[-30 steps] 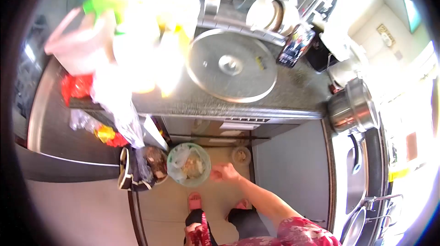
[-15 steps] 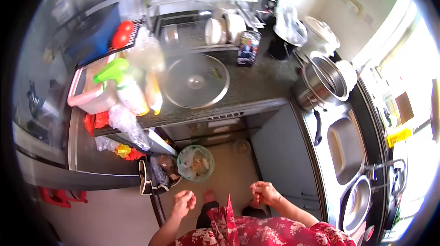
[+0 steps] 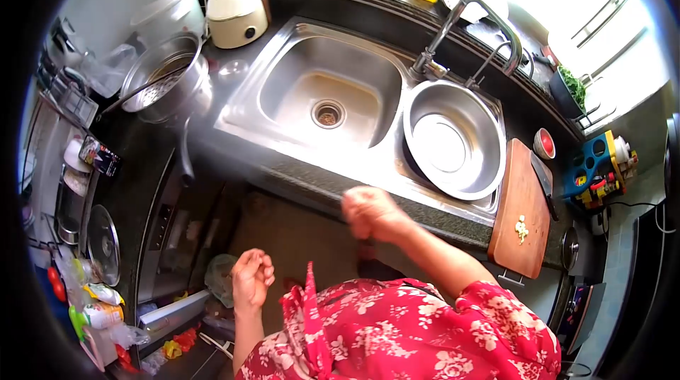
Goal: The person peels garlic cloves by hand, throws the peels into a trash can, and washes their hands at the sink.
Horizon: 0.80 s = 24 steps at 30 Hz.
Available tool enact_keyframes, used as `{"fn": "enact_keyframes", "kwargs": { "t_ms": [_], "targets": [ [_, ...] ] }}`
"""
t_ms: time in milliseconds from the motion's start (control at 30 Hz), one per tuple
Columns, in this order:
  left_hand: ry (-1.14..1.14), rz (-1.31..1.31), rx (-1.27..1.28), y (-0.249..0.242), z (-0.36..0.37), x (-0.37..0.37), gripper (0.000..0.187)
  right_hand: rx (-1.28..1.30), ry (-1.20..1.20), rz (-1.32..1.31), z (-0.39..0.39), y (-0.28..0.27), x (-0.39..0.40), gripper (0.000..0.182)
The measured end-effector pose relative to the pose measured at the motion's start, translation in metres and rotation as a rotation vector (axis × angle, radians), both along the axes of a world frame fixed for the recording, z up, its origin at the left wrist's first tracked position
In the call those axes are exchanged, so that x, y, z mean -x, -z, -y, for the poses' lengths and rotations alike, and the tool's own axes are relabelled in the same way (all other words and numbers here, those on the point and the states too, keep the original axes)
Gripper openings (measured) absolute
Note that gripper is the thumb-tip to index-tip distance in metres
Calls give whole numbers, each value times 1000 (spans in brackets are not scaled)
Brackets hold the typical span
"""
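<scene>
My left hand (image 3: pixel 253 277) is held up in front of my body, its fingers curled in toward the palm, with no object visible in it. Slightly blurred, my right hand (image 3: pixel 372 211) is closed in a loose fist just in front of the counter edge, and nothing shows in it. Nearest to it are the steel sink (image 3: pixel 333 89), whose bowl shows a drain, and a round metal basin (image 3: pixel 453 143) resting over the right side of the sink. A wooden cutting board (image 3: pixel 513 203) further right carries a knife (image 3: pixel 542 182) and chopped pale pieces (image 3: pixel 521 230).
A steel pot (image 3: pixel 164 75) and a cream electric cooker (image 3: pixel 236 15) stand left of the sink. The faucet (image 3: pixel 460 33) arches behind it. A plastic-lined bin (image 3: pixel 221 277) is on the floor near my left hand. A glass lid (image 3: pixel 104 244) lies on the left counter.
My view and body have turned right, from the counter with the glass lid toward the sink. My right hand has come up near the counter edge; both hands remain curled.
</scene>
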State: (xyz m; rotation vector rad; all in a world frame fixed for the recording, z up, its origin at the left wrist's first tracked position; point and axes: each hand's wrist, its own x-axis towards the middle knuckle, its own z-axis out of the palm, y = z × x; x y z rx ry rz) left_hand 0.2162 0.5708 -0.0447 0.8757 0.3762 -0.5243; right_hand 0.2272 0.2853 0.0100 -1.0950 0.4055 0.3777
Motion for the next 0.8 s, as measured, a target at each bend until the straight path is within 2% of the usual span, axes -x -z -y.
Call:
{"fn": "enact_keyframes", "kwargs": {
  "t_ms": [33,67,100,167,200,300,367,433,467,533,567,700,767,800],
  "targets": [
    [40,6,35,-7,18,-8,7,-51,39,63,29,-4,3,31],
    [71,18,59,-13,43,-14,8,84,116,175,65,-5,4,31],
    [95,17,79,-20,67,-19,7,125,281,53,94,-11,3,29],
    [118,-13,142,-33,111,-25,7,260,367,143,164,4,5,22],
    [112,-27,178,-40,128,-28,7,168,420,144,191,2,7,18],
    [145,11,131,-46,166,-31,11,262,487,276,252,-2,7,9],
    [168,-11,126,-51,184,-29,11,401,495,311,281,-22,2,14],
    [183,-37,78,-58,198,-31,11,626,528,390,307,-40,-11,30],
    [205,-37,50,-59,204,-32,11,845,509,517,296,-63,-18,41],
    [252,31,95,-52,209,-37,12,831,532,614,317,-66,-41,57],
    [245,67,128,-52,210,-40,12,881,497,661,324,-68,-51,59],
    [266,117,166,-61,212,-55,15,884,372,785,307,-76,-73,51],
    [293,129,163,-63,212,-63,14,846,437,682,303,-75,-79,44],
    [330,139,163,-64,212,-70,13,942,456,666,292,-81,-80,41]
  ]
}}
